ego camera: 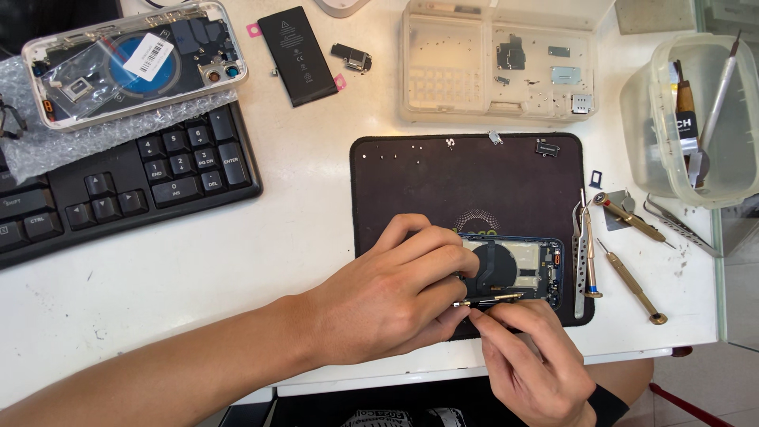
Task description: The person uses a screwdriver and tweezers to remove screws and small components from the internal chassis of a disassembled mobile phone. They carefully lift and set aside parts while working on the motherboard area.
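— Now, what are the hands doing?

— At a white desk (237,261), the left hand (387,296) clamps down on an opened phone frame (518,269) lying on a dark work mat (443,182). The right hand (530,356) pinches a slim gold screwdriver (490,300) between its fingertips, tip on the frame's lower edge.

— And around them?

— Tweezers (579,253) and two more screwdrivers (632,281) lie just right of the frame. Farther back — a black battery (298,55), a clear parts tray (498,63), a second phone housing (134,63) resting on bubble wrap (79,142) over a black keyboard (118,190). A plastic tub (700,119) of tools stands at far right.
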